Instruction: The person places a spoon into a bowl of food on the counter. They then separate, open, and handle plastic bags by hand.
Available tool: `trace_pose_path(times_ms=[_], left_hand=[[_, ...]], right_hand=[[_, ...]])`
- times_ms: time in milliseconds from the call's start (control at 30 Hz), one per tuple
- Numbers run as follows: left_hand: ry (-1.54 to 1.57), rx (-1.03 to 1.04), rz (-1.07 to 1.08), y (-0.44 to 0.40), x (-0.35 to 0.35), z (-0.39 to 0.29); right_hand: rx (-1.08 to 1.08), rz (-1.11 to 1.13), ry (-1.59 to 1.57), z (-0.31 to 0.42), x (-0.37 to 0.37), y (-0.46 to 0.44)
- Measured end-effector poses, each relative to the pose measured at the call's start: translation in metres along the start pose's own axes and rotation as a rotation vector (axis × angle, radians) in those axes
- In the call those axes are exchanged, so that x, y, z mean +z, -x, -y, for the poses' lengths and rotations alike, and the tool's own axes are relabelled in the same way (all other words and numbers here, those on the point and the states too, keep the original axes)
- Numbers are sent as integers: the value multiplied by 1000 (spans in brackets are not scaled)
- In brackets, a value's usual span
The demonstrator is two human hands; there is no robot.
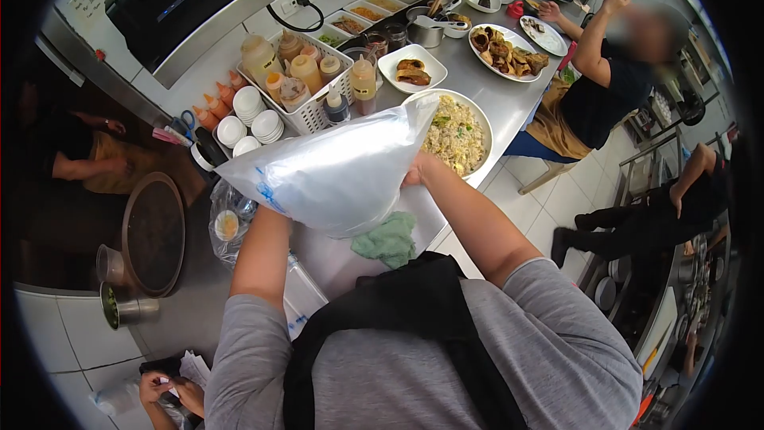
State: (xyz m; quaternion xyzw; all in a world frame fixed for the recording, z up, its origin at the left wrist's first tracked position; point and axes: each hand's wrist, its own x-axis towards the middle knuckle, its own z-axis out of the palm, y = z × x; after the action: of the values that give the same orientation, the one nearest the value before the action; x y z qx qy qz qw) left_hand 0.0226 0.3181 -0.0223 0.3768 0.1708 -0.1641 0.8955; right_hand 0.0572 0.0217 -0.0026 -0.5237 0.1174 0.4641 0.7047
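A large clear plastic bag [334, 167] with blue print is stretched between my two arms above the steel counter. My right hand [414, 170] grips the bag's right side, next to a plate of fried rice [455, 131]. Behind the bag's lower left part, my left hand is hidden; only the forearm shows. A green cloth [386, 240] lies just below the bag. To the left, a knotted clear bag [226, 224] with a small tub rests on the counter.
Sauce bottles [305, 73] fill a white basket behind the bag, beside stacked small white dishes [266, 126]. Farther back are a square plate of browned food [412, 72] and an oval platter [508, 54]. A co-worker [593, 87] stands at the right; other people are around.
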Motion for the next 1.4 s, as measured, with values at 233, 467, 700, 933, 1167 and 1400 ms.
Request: trace_pose_path(times_ms=[233,467,700,933,1167,1400], left_hand=[[80,-50,105,56,-6,9],[208,86,163,135,23,33],[324,38,177,153,-7,48],[331,109,70,222,7,67],[260,43,-125,255,-13,93],[277,117,-463,210,1,115]], right_hand=[[2,169,-191,-13,-2,20],[-99,233,-326,-48,24,85],[-81,205,-341,-68,43,99],[32,298,-153,-111,27,100],[95,321,-57,-114,26,108],[13,139,-247,-130,39,85]])
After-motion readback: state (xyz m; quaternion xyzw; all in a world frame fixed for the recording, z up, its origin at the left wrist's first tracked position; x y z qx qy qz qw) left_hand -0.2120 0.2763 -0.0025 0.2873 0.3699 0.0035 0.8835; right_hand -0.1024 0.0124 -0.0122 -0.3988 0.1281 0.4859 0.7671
